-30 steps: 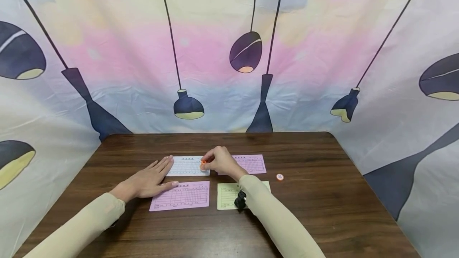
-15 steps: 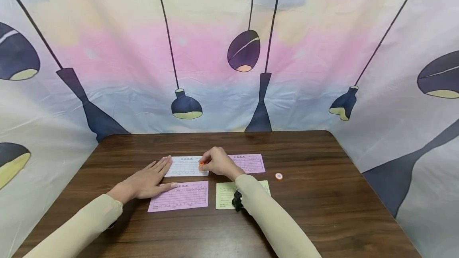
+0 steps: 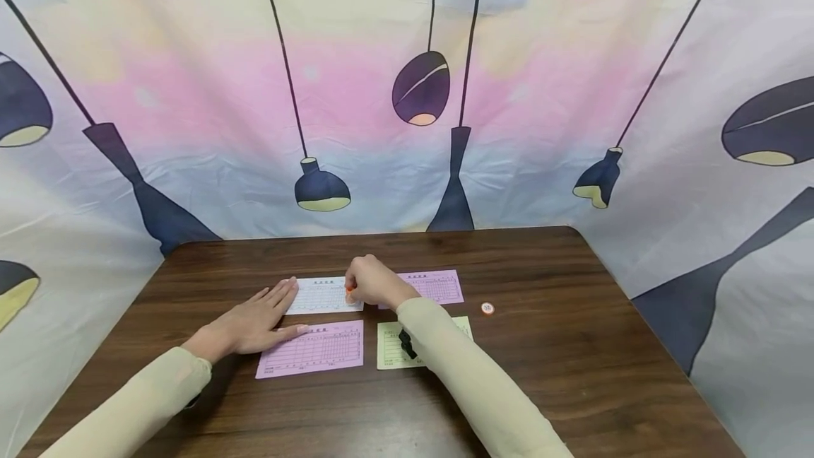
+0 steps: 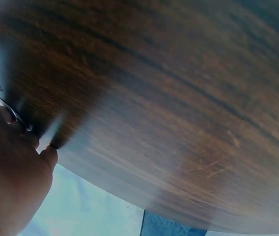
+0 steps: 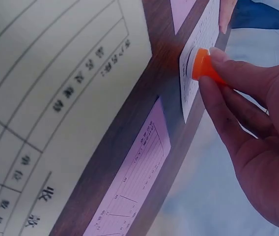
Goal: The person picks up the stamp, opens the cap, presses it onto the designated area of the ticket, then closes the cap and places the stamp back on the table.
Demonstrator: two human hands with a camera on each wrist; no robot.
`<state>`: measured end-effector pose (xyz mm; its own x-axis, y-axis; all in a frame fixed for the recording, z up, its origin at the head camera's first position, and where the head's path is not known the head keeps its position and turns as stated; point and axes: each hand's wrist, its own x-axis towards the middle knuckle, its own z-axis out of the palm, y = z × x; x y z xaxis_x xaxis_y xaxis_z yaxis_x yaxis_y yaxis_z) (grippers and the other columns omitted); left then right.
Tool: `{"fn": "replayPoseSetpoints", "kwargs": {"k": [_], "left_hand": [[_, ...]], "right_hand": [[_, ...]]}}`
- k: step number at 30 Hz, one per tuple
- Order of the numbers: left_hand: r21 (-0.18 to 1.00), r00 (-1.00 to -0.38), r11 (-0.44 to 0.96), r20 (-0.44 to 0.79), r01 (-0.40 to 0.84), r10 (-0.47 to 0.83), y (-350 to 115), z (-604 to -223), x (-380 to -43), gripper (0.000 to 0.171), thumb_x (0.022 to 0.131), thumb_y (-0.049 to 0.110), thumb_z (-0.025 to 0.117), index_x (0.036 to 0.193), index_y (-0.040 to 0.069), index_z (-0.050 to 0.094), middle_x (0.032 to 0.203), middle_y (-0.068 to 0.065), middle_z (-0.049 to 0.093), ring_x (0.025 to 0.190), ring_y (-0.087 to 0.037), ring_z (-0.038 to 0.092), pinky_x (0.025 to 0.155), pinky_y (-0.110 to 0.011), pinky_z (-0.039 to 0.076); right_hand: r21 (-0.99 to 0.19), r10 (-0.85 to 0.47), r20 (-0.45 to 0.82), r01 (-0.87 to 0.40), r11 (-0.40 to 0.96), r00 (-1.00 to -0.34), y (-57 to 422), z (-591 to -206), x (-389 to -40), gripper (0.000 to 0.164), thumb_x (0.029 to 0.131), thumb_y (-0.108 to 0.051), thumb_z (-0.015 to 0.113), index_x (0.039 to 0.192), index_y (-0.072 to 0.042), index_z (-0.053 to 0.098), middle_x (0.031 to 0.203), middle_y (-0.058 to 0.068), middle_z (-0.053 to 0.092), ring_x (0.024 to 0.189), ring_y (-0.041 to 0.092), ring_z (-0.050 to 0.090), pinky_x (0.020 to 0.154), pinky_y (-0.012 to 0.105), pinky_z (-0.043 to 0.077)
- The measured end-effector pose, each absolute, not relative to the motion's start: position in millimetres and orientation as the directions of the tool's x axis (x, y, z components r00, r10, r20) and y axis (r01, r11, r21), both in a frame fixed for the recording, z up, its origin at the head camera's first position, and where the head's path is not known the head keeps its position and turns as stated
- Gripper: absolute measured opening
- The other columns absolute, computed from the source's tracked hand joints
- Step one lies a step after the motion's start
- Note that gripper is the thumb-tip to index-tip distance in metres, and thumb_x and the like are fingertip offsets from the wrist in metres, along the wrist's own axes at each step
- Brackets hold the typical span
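Note:
In the head view my right hand [image 3: 377, 283] pinches a small orange stamp [image 3: 349, 293] at the right end of a white printed form [image 3: 318, 297]. The right wrist view shows the stamp's orange body [image 5: 204, 65] between thumb and fingers, its pale end facing the paper close up. My left hand [image 3: 251, 320] lies spread flat, fingertips at the white form's left edge. Its thumb reaches over the top of a pink form [image 3: 311, 353] in front. The left wrist view catches only part of that hand [image 4: 16, 167], beside bare tabletop.
A second pink form [image 3: 439, 288] lies partly behind my right hand. Under my right forearm is a yellow-green form [image 3: 389, 348]. A small round disc [image 3: 487, 308], white-faced with an orange rim, sits to the right on the brown wooden table [image 3: 540, 373]. A patterned cloth [image 3: 356, 90] hangs behind.
The head view has shifted slightly, sliding the scene left. My right hand stays at the white form's right end, tilted a little more, with less of the stamp showing. The left hand keeps its place.

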<state>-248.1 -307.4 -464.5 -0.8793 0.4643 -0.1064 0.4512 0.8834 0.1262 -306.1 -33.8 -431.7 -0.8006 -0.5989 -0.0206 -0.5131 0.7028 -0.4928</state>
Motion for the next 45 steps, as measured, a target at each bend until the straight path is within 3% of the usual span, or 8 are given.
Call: {"fn": "replayPoseSetpoints", "kwargs": {"k": [3,11,18,27,34,45], "left_hand": [[0.126,-0.88,0.884,-0.101,0.45,0.463,-307.7,-464.0,-248.5,0.101,0.101,0.073,0.046,0.164,-0.004,0.026,0.174,-0.025,0.021,0.161,-0.045,0.025,0.128,-0.065,0.026],[0.138,-0.877,0.879,-0.094,0.456,0.47,-306.5,-468.8,-249.1,0.103,0.1,0.074,0.046,0.164,-0.004,0.026,0.174,-0.024,0.021,0.16,-0.046,0.025,0.128,-0.066,0.026],[0.137,-0.878,0.878,-0.082,0.458,0.471,-308.8,-470.8,-247.4,0.103,0.1,0.074,0.047,0.165,-0.002,0.024,0.174,-0.023,0.021,0.161,-0.044,0.024,0.128,-0.066,0.025],[0.138,-0.882,0.884,-0.094,0.447,0.461,-308.5,-468.0,-247.0,0.103,0.1,0.074,0.046,0.165,-0.004,0.025,0.174,-0.023,0.02,0.161,-0.045,0.024,0.128,-0.066,0.026],[0.172,-0.878,0.88,-0.116,0.443,0.464,-302.2,-467.2,-247.0,0.101,0.101,0.073,0.046,0.165,-0.003,0.024,0.175,-0.023,0.02,0.161,-0.045,0.023,0.128,-0.066,0.025],[0.177,-0.882,0.89,-0.151,0.421,0.447,-305.7,-462.1,-249.1,0.102,0.101,0.074,0.045,0.165,-0.002,0.023,0.175,-0.023,0.016,0.162,-0.046,0.02,0.128,-0.068,0.023]], "right_hand": [[-0.489,-0.604,-0.029,-0.516,0.704,-0.797,-35.3,-428.3,-305.9,0.04,0.092,-0.011,0.082,0.061,-0.013,0.056,0.056,-0.006,0.036,0.053,0.008,0.031,0.051,0.021,0.03],[-0.51,-0.564,-0.024,-0.475,0.717,-0.826,-33.1,-431.7,-305.4,0.025,0.089,-0.009,0.084,0.069,-0.012,0.068,0.065,-0.006,0.053,0.055,0.007,0.042,0.052,0.019,0.038],[-0.445,-0.575,0.025,-0.524,0.726,-0.818,-37.9,-433.1,-303.8,0.041,0.087,-0.005,0.082,0.06,-0.016,0.054,0.057,-0.007,0.043,0.053,0.007,0.036,0.051,0.019,0.033],[-0.393,-0.537,0.046,-0.51,0.765,-0.842,-43.1,-434.0,-297.7,0.042,0.089,-0.001,0.075,0.059,-0.016,0.049,0.06,-0.006,0.038,0.061,0.01,0.032,0.058,0.021,0.031],[-0.347,-0.515,0.041,-0.495,0.797,-0.856,-42.9,-438.1,-295.8,0.054,0.087,0.002,0.07,0.056,-0.018,0.031,0.058,-0.006,0.018,0.059,0.01,0.019,0.055,0.022,0.021],[-0.334,-0.538,0.03,-0.516,0.789,-0.842,-50.1,-432.3,-297.9,0.056,0.089,0.008,0.061,0.054,-0.018,0.027,0.055,-0.007,0.014,0.055,0.008,0.009,0.05,0.02,0.013]]}}
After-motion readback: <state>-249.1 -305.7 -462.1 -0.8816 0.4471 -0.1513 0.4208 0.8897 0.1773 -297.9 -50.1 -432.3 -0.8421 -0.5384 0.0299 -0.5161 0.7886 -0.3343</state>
